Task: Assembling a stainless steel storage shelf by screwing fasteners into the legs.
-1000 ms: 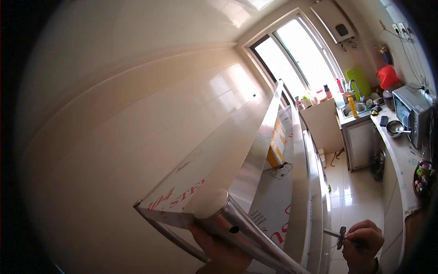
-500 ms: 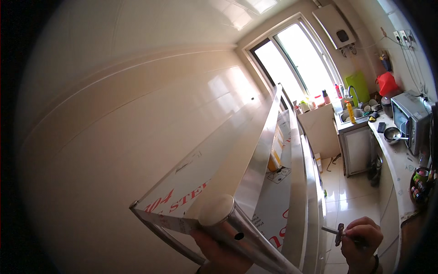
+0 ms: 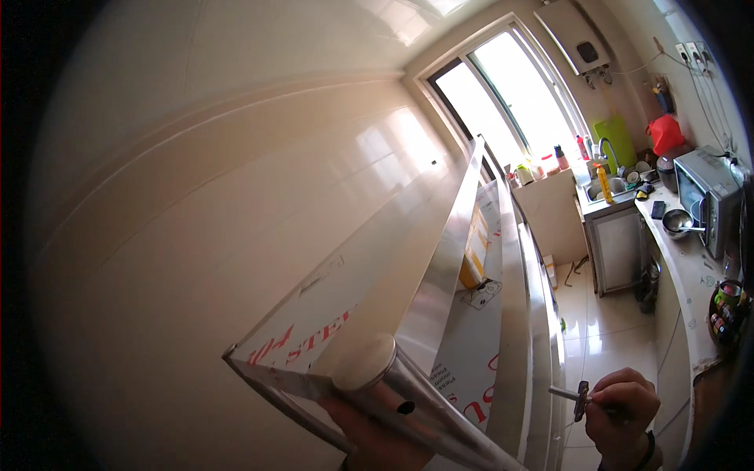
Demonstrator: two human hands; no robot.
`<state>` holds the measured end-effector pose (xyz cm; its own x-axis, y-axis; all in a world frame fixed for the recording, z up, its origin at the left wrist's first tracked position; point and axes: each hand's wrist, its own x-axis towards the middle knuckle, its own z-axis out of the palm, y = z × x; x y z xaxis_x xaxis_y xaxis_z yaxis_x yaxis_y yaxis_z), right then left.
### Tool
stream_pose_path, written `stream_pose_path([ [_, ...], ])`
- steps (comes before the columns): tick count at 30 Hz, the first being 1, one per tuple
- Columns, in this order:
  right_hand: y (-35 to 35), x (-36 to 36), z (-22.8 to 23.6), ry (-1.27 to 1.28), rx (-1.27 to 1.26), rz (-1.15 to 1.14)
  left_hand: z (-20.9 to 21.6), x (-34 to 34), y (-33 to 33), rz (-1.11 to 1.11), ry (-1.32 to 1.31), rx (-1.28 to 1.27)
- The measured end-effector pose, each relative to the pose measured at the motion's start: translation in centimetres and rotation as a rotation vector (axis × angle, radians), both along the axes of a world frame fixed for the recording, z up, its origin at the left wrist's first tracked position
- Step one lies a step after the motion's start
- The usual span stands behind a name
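A steel shelf rack (image 3: pixel 452 294) with several tiers stretches from near me toward the window. Its round corner post (image 3: pixel 430 416) has a capped end and a dark hole in its side. My left hand (image 3: pixel 377 439) is wrapped round this post from below and behind, with most of the fingers hidden by the metal. Right of the rack, my right hand (image 3: pixel 624 412) is closed on a short metal rod with a crosspiece (image 3: pixel 580 399). The rod's bare end points left toward the rack's side without touching the post. Whatever lies inside the fist is hidden.
A taped carton (image 3: pixel 474 255) sits on an inner shelf. Along the right runs a counter (image 3: pixel 682 290) with a pan (image 3: pixel 677 223) and an oven (image 3: pixel 707 196). Beyond are a sink (image 3: pixel 613 191) and bottles on the window sill. A tiled wall (image 3: pixel 181 259) stands on the left.
The view has shifted slightly, so the rack's near end appears a little farther left. Both hands keep their holds; the rod stays beside the rack, its tip slightly farther left in view.
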<state>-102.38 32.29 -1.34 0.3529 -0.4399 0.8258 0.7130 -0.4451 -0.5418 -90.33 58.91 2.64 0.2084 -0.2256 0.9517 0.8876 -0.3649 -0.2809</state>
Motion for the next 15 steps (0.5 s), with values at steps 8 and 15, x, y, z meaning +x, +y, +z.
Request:
stream_pose_path([
  [8, 6.4, 1.1, -0.9, -0.164, 0.433, 0.711, 3.2, -2.1, -3.9, -1.816, -0.021, -0.346],
  [15, 7.8, 2.6, 1.0, 0.042, 0.543, 0.986, 5.6, -2.6, -6.3, -2.18, 0.013, -0.339],
])
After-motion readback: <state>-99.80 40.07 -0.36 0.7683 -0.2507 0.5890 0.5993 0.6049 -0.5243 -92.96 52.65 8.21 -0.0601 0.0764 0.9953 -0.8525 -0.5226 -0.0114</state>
